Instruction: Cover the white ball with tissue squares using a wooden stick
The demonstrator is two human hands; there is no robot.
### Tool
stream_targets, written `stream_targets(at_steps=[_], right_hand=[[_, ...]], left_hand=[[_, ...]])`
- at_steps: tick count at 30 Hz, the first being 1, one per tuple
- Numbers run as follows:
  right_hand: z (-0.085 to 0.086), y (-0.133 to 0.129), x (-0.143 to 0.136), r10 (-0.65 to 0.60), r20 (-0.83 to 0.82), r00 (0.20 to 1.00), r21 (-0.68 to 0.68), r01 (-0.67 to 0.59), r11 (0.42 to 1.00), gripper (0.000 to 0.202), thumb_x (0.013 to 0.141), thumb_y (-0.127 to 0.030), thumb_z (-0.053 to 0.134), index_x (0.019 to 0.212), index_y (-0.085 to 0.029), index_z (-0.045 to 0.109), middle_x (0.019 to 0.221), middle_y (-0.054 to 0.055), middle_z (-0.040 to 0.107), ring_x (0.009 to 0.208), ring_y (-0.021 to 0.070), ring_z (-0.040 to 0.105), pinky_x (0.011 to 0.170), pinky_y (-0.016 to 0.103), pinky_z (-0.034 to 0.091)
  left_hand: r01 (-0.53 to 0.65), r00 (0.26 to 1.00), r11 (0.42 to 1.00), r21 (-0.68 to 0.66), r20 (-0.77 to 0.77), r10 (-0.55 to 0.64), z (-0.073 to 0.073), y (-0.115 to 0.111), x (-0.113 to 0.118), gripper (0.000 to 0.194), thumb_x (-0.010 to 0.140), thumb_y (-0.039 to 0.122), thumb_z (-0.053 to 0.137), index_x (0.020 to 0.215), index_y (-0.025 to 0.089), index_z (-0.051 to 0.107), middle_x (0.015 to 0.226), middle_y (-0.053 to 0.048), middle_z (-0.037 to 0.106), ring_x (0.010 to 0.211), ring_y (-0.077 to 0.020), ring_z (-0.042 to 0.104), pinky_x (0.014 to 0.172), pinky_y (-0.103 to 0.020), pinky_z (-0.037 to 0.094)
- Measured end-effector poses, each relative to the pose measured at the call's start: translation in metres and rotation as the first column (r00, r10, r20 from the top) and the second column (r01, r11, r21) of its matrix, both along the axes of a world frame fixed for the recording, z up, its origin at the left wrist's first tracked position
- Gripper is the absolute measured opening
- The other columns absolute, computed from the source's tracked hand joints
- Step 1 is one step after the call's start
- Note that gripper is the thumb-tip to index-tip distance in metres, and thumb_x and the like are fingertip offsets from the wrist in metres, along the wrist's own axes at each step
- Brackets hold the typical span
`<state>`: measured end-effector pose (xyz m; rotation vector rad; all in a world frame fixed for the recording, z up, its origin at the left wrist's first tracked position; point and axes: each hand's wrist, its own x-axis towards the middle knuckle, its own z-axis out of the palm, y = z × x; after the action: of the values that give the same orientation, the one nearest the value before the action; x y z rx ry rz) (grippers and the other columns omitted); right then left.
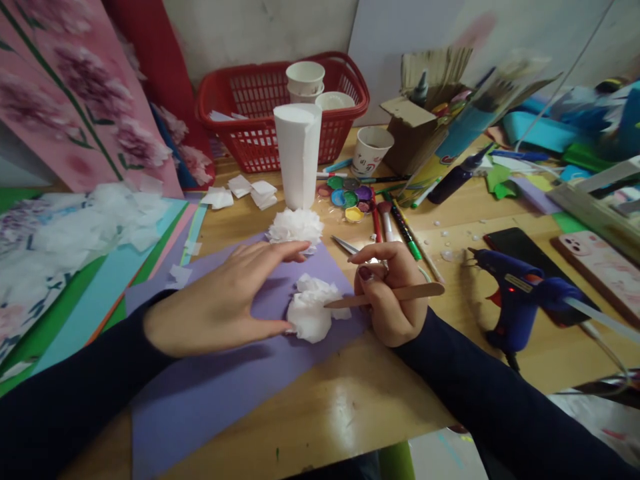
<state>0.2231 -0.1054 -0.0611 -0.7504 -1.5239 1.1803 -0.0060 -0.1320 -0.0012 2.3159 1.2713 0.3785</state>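
My right hand pinches a flat wooden craft stick, its tip pointing left onto a white tissue paper flower. That flower lies on a sheet of purple paper. My left hand arches over the paper at the flower's left, thumb and fingers apart, with the thumb tip at the petals' edge. Whether the thumb touches them I cannot tell. Just behind stands a second, fuller white paper flower. Scissors lie partly hidden behind my right hand.
A white paper roll stands before a red basket with paper cups. Paint pots, markers and folded tissue squares lie nearby. At right are a blue glue gun with a lit red light and two phones.
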Motion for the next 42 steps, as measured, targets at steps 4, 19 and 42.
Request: stream_targets(at_steps=[4,19,42], right_hand=[[0.0,0.001,-0.002,-0.009,0.051,0.999,-0.018,0.01,1.0,0.018,0.09,-0.018,0.047,0.101,-0.028,0.058,0.051,-0.006,0.043,0.036,0.0112,0.04,0.033,0.024,0.031],[0.023,0.008,0.002,-0.246,-0.128,0.961,-0.057,0.24,0.969,0.011,0.085,-0.017,0.053,0.088,-0.026,0.059,0.042,-0.009,0.04,0.028,0.0094,0.032,0.028,0.023,0.021],[0.017,0.017,-0.002,-0.272,-0.152,0.95,-0.025,0.271,0.962,0.006,0.085,-0.018,0.056,0.088,-0.022,0.06,0.043,-0.007,0.05,0.031,0.0089,0.039,0.029,0.019,0.025]], left_hand=[[0.014,0.998,0.997,-0.075,-0.067,-0.019,-0.011,-0.005,-0.015,0.094,0.072,0.049,0.074,0.147,0.022,0.025,0.147,-0.015,0.042,0.133,-0.0364,0.039,0.106,-0.052,0.035],[0.034,0.991,0.99,-0.135,-0.122,-0.05,-0.025,-0.007,-0.018,0.096,0.076,0.048,0.071,0.15,0.022,0.015,0.149,-0.016,0.039,0.136,-0.0352,0.035,0.106,-0.051,0.032],[-0.133,0.906,0.968,0.214,-0.37,0.206,-0.043,-0.028,0.003,0.077,0.086,0.055,0.056,0.142,0.006,0.036,0.144,-0.024,0.045,0.13,-0.0358,0.047,0.1,-0.054,0.038]])
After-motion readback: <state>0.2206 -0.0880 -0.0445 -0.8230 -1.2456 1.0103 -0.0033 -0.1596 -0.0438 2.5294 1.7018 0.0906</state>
